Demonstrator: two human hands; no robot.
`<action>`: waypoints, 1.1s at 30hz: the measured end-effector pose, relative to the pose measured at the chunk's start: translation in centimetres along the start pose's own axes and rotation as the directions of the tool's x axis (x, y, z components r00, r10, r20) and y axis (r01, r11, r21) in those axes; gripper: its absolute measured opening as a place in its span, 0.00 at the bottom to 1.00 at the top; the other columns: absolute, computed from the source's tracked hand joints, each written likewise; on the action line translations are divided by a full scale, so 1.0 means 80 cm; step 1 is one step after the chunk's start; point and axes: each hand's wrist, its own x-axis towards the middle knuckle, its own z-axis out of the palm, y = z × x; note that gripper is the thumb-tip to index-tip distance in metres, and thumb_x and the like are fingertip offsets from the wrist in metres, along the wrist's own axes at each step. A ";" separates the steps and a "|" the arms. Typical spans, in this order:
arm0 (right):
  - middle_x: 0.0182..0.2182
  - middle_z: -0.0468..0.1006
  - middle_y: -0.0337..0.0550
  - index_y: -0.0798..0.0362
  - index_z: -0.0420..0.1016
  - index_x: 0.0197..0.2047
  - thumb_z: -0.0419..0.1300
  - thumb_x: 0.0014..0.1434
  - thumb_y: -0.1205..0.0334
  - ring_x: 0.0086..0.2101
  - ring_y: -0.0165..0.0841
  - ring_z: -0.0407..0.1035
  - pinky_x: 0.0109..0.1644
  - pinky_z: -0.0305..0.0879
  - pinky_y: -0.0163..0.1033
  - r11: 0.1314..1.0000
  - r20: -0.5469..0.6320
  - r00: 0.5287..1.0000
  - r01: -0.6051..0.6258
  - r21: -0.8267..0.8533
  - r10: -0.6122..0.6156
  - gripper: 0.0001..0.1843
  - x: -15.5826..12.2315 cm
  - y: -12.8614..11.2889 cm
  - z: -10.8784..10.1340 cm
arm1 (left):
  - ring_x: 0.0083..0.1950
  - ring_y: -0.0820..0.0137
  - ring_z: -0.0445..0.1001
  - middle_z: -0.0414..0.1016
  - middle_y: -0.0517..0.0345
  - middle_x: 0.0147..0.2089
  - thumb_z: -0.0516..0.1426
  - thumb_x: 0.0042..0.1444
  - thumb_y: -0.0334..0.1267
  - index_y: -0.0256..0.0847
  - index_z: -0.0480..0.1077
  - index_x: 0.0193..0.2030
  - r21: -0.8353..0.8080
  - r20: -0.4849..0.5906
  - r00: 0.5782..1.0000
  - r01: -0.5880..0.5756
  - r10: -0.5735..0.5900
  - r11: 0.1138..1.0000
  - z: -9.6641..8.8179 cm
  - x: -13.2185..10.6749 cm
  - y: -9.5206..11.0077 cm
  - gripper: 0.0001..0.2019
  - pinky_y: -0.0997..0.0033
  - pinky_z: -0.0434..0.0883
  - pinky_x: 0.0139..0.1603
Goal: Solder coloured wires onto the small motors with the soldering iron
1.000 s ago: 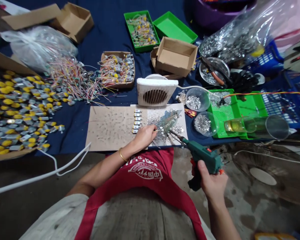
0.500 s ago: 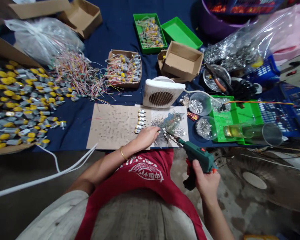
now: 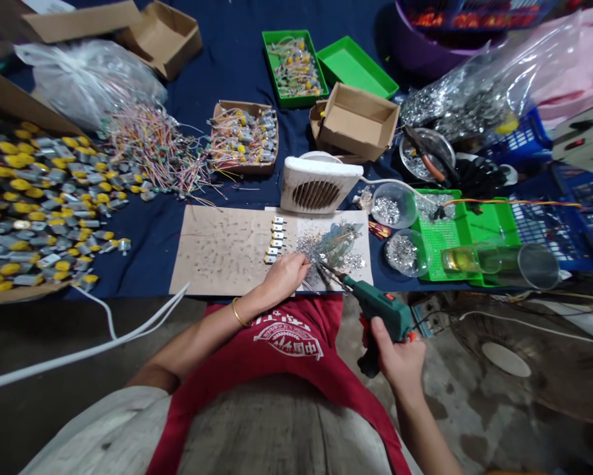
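Over a brown cardboard sheet (image 3: 227, 251) on a navy cloth, the person's left hand (image 3: 283, 277) rests at the near edge, fingers curled down beside a row of six small DC motors (image 3: 275, 241). Whether those fingers pinch anything is impossible to tell; a thin sliver shows under them, too small to name. Just right of the hand lies a heap of silver metal scraps (image 3: 330, 247) on a white sheet. The right hand (image 3: 400, 359) is closed firmly around the pistol grip of a green soldering gun (image 3: 380, 310), held off the table edge, with its thin tip angled in over the scraps, close to the left hand.

Beyond the sheet stands a white vent fan housing (image 3: 316, 188), with two clear bowls of silver flakes (image 3: 405, 252) to its right, then a green perforated tray (image 3: 439, 231) and a clear plastic cup (image 3: 494, 259) on its side. To the left spreads a large pile of yellow-geared motors (image 3: 29, 198), beside a tangle of colored wires (image 3: 152, 155) and a cardboard tray of wired motors (image 3: 241, 138).
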 end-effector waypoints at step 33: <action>0.14 0.73 0.42 0.51 0.73 0.19 0.61 0.60 0.36 0.17 0.35 0.70 0.24 0.66 0.38 0.935 0.079 0.977 0.212 -0.285 -0.197 0.30 0.006 -0.011 0.010 | 0.43 0.62 0.79 0.80 0.47 0.42 0.51 0.71 0.35 0.36 0.73 0.43 0.139 0.090 0.995 0.041 -0.053 0.989 0.001 0.003 0.004 0.11 0.65 0.73 0.45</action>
